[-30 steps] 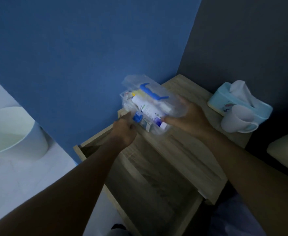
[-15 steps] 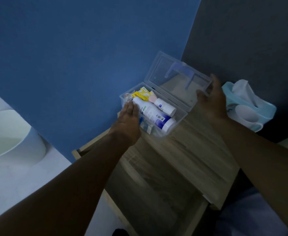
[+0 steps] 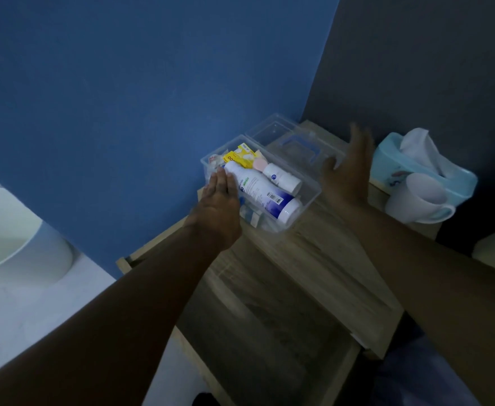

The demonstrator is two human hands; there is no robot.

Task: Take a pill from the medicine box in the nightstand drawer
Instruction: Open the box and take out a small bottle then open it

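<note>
— Box [image 3: 304, 206] of clear thin plastic, sitting open on top of the nightstand [image 3: 322, 265], lid [image 3: 296, 142] folded flat behind. Light, a bit springy, likely to skate on the wood.

— Hands?

— Left hand [image 3: 219, 206] flat, fingers together, pressed on the box's near-left edge and touching the big white bottle [image 3: 265, 196]. Gripping nothing. Right hand [image 3: 345, 174] spread, hovering beside the box, empty, blurred.

— Where to grab?

— Probably the small white bottle [image 3: 282, 178], round the middle; smooth, hard, light, may roll. Yellow packet [image 3: 241, 156] behind looks flimsy. Which holds pills, cannot tell.

— Hazards?

— Mug [image 3: 419, 200] and tissue box [image 3: 424, 168] close on the right.
</note>
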